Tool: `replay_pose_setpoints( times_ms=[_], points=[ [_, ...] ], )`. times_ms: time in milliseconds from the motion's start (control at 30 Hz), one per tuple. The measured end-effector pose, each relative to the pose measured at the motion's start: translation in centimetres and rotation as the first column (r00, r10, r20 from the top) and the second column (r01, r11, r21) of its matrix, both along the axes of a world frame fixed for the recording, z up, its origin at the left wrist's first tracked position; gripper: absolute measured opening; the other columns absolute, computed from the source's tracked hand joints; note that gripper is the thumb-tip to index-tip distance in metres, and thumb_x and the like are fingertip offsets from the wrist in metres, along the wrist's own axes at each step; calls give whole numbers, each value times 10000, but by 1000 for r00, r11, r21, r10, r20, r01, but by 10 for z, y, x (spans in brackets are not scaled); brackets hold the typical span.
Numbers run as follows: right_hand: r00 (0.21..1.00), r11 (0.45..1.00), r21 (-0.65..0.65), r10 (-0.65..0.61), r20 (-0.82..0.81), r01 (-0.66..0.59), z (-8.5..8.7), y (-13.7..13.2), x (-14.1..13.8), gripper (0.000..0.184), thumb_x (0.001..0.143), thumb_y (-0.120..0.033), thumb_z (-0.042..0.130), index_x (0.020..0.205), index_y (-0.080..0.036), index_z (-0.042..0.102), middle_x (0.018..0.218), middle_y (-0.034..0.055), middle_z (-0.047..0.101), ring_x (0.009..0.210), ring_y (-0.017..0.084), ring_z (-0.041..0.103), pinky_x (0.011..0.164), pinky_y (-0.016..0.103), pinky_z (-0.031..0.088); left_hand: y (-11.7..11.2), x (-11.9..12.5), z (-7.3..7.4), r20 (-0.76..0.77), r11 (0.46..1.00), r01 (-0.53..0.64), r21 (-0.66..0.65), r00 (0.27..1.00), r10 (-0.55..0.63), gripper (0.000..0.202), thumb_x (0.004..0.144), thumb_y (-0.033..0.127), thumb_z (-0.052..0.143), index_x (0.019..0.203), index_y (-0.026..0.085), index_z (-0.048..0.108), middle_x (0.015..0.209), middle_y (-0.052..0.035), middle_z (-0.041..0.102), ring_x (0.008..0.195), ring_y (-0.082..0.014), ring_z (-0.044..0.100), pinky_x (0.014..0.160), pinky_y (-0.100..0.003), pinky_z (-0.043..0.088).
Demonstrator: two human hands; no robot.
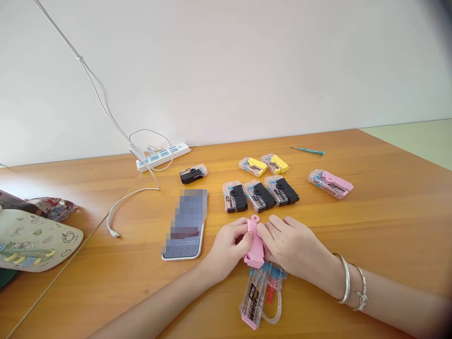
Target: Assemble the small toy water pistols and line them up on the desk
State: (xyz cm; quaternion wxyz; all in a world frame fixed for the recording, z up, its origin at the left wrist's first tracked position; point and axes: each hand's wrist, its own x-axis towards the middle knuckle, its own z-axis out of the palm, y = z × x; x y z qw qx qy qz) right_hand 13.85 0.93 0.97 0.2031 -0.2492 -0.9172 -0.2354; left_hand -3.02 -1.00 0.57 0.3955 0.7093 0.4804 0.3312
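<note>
Both hands meet around a pink plastic casing (254, 247) near the front of the table. My left hand (229, 249) is closed, its thumb pressing on the casing's left side. From the right, my right hand (287, 240) grips the same piece with bent fingers, partly hiding it. A small pink ring (254, 218) shows at the casing's far end. Just below the hands is a clear toy water gun body (252, 301) with a pink base, blue parts and a red piece (271, 290); whether it is joined to the casing I cannot tell.
Behind the hands lie several folded mini water guns: black ones (259, 195), yellow ones (275, 163) and a pink one (330, 183). A phone (185, 226) is on the left, with a power strip (164, 156), white cable (132, 194) and patterned bag (38, 240) beyond. A screwdriver (308, 150) lies far right.
</note>
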Motion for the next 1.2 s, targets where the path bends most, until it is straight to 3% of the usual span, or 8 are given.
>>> replay_pose_setpoints(
  times_ms=[467,633,867,1000,1100,1200],
  points=[
    [999,998,-68,-9,-46,6,-7,2,1,170,863,-142,435,758,-138,569,545,13,528,509,157,438,470,289,235,-3,2,0,-19,999,-32,-7,999,32,316,868,253,347,566,177,404,651,6,428,603,-137,415,573,-252,344],
    [996,991,-136,-3,-88,-9,-2,7,2,163,858,-148,454,900,-90,601,574,26,597,536,155,500,463,279,246,-4,2,2,6,1000,-22,-20,1000,22,301,873,245,371,589,172,437,669,7,435,596,-129,413,555,-238,343],
    [988,963,-269,-55,-142,15,10,16,7,202,837,-133,407,695,-176,545,534,-12,581,489,122,483,493,276,223,-4,2,1,102,999,-44,-30,994,47,341,900,295,394,609,157,507,680,2,461,599,-127,442,559,-228,370],
    [994,940,-337,-88,-62,62,11,23,13,192,836,-122,423,700,-179,546,557,-16,579,500,120,490,491,268,233,-5,0,2,184,997,-46,-66,981,57,385,914,338,396,659,143,608,761,-27,506,622,-133,496,562,-225,414],
    [995,943,-316,-92,50,103,10,24,16,143,814,-101,491,716,-176,562,616,5,607,569,147,539,494,278,234,-6,0,3,187,995,-77,-62,978,87,400,914,333,389,660,143,633,799,-43,523,649,-146,517,571,-237,425],
    [989,945,-299,-102,110,131,11,20,18,122,770,-64,546,734,-179,563,657,8,616,596,161,549,483,281,226,-7,0,4,99,994,-108,10,989,106,376,914,292,388,695,166,666,848,-60,569,809,-200,538,715,-292,445]
  ],
)
